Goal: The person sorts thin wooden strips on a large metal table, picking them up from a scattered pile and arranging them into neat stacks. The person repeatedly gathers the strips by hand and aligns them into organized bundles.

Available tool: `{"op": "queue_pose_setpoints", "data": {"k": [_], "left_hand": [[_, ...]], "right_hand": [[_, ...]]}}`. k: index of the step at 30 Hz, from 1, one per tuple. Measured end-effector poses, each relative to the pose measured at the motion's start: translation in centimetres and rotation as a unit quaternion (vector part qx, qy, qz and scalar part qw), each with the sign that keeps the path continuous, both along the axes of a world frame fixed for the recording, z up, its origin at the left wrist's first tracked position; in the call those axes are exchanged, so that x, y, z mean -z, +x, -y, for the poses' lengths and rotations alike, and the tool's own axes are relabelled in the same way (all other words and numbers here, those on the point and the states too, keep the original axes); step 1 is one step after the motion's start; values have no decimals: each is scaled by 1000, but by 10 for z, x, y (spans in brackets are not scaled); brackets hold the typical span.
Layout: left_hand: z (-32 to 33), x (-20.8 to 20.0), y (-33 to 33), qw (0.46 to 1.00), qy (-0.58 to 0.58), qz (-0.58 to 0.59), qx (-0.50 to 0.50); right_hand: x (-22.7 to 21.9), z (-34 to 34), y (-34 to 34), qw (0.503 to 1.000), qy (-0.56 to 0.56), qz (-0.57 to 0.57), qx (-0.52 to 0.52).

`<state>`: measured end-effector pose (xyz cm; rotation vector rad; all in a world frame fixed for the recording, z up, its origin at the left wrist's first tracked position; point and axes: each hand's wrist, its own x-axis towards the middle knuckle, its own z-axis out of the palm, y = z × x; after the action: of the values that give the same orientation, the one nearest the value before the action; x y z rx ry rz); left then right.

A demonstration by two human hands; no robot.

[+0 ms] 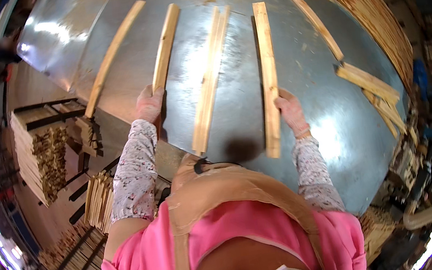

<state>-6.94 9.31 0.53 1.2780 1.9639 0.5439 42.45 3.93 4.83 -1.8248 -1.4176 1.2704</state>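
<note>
The left hand (150, 104) is closed around a wooden strip (166, 46) toward its near end, the strip slanting off toward the far edge of the metal table (304, 77). The right hand (292, 111) grips the side of a second strip (266, 57), though any fingers underneath are hidden from me. Between them lie what look like two narrow sticks (211, 81) side by side. Farther out, a thin stick (113, 58) overhangs the table's left edge, and short pieces (367, 82) sit near the right edge.
</note>
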Motion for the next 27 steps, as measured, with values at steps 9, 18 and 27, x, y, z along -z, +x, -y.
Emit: {"op": "queue_pose_setpoints", "data": {"k": [9, 18, 27], "left_hand": [[-87, -64, -182, 922, 3, -375, 92], [-80, -56, -177, 956, 10, -285, 61], [-41, -50, -130, 960, 10, -231, 159]], "right_hand": [[-118, -104, -93, 917, 158, 294, -219], [-70, -251, -326, 706, 259, 407, -518], [8, -249, -431, 768, 399, 236, -443]]}}
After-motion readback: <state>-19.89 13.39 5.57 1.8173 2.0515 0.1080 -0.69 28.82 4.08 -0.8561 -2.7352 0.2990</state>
